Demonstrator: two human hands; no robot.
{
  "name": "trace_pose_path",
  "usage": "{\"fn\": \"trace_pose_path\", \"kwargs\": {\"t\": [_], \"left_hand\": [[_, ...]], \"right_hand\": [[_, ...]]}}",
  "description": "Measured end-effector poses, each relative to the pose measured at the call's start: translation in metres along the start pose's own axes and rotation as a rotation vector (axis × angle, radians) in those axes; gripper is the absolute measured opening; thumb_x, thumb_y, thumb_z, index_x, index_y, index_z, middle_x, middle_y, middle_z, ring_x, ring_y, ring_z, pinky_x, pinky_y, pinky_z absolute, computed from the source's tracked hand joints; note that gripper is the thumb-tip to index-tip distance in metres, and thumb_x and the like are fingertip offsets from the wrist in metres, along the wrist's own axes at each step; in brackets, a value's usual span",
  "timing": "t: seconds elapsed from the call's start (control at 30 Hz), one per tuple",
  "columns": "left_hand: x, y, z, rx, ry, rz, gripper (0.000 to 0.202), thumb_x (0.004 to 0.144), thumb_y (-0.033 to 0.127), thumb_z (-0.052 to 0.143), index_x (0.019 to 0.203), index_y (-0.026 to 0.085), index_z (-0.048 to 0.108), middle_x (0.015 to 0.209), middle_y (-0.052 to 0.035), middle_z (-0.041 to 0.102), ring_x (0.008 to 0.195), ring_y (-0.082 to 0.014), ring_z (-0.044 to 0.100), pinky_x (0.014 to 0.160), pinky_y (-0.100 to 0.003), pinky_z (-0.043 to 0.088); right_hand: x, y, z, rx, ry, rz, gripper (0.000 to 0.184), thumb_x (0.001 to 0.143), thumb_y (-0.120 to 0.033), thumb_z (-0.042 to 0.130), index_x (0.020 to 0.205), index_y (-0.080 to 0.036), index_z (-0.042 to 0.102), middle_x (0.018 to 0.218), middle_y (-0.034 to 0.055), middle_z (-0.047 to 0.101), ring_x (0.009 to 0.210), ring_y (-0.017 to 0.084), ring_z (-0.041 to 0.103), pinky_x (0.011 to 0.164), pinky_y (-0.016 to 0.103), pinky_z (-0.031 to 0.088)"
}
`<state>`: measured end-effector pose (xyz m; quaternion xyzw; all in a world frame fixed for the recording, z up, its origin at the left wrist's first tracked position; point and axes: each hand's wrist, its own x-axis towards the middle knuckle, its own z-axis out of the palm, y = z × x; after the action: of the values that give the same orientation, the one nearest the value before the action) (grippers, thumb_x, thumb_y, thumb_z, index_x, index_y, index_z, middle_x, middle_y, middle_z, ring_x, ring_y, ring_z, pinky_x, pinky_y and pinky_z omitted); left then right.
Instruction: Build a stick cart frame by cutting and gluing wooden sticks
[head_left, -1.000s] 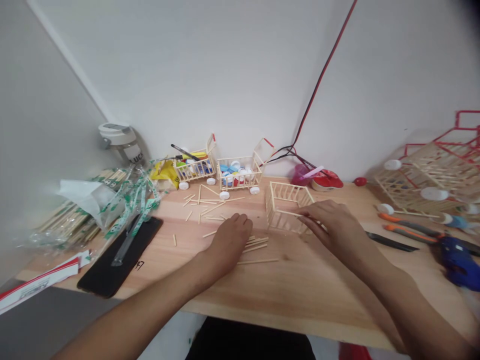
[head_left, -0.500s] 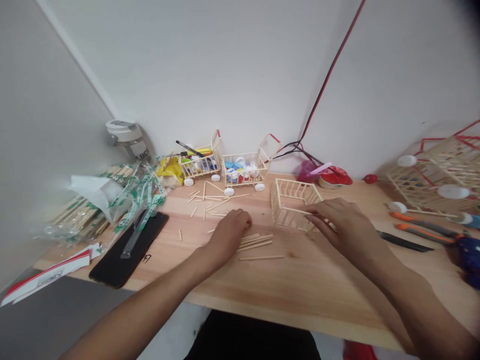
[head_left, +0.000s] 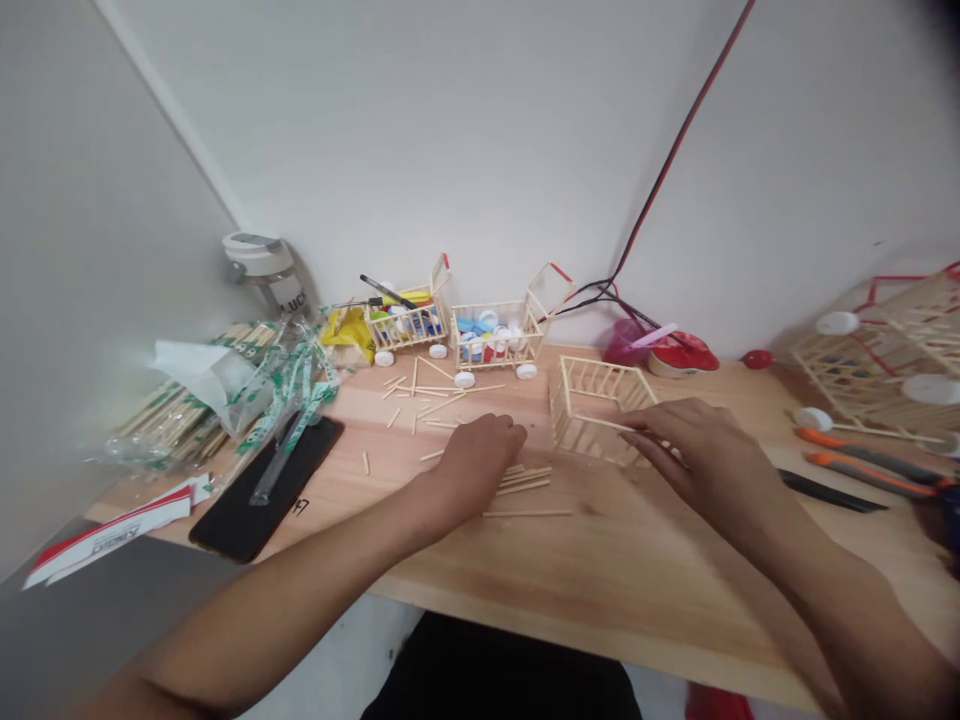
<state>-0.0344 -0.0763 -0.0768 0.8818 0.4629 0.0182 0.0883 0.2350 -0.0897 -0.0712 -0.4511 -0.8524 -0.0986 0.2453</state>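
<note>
My left hand (head_left: 480, 462) rests knuckles-up on a small pile of loose wooden sticks (head_left: 525, 480) in the middle of the wooden table (head_left: 615, 560). Its fingers are curled down onto the sticks; whatever they hold is hidden. My right hand (head_left: 701, 455) lies flat with fingers stretched out, fingertips touching the near right corner of an open stick-built basket frame (head_left: 592, 405). One long stick (head_left: 527, 513) lies alone just in front of the pile.
Two small stick carts (head_left: 450, 330) filled with bottle caps stand at the wall. Packs of sticks in plastic (head_left: 210, 405) and a black phone (head_left: 262, 490) lie left. Orange-handled tools (head_left: 855, 455) and larger stick models (head_left: 877, 360) are right. A red cable (head_left: 667, 170) runs up the wall.
The head view has drifted, so everything sits slightly right of before. My left hand has slid a little toward the basket frame over the sticks. My right hand stays on the frame.
</note>
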Motion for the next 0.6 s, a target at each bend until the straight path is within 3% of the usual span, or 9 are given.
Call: {"fn": "trace_pose_path", "kwargs": {"t": [0.23,0.4,0.47,0.6], "left_hand": [[-0.002,0.012,0.008,0.058,0.023,-0.076,0.021,0.091,0.003,0.043,0.101,0.011,0.060,0.105,-0.0143,0.064,0.104,-0.0276,0.060,0.081,-0.037,0.051],[0.007,-0.006,0.011,-0.151,0.113,-0.169,0.022,0.093,0.010,0.042,0.102,0.014,0.062,0.106,-0.0109,0.067,0.095,-0.0239,0.065,0.081,-0.035,0.050],[0.007,-0.015,0.007,-0.287,0.152,-0.156,0.023,0.093,0.011,0.041,0.101,0.016,0.062,0.098,-0.0058,0.069,0.091,-0.0183,0.065,0.082,-0.030,0.049],[-0.002,-0.031,0.000,-0.905,0.220,-0.227,0.017,0.086,0.009,0.040,0.079,0.017,0.054,0.066,0.0026,0.059,0.059,-0.0101,0.055,0.061,-0.021,0.044]], "right_hand": [[0.000,0.002,0.001,-0.005,0.012,-0.003,0.022,0.098,-0.034,0.050,0.099,-0.022,0.068,0.091,0.0083,0.075,0.086,0.028,0.065,0.074,0.040,0.045],[0.000,0.001,0.002,0.000,0.011,0.007,0.023,0.098,-0.035,0.050,0.101,-0.022,0.069,0.091,0.0081,0.075,0.085,0.027,0.066,0.074,0.040,0.045],[-0.001,0.000,0.001,-0.004,0.007,0.011,0.023,0.099,-0.035,0.049,0.101,-0.022,0.069,0.092,0.0085,0.075,0.085,0.027,0.066,0.073,0.041,0.045],[-0.001,0.000,0.001,0.010,0.014,0.010,0.023,0.098,-0.034,0.050,0.101,-0.022,0.069,0.092,0.0088,0.076,0.087,0.028,0.066,0.075,0.042,0.045]]}}
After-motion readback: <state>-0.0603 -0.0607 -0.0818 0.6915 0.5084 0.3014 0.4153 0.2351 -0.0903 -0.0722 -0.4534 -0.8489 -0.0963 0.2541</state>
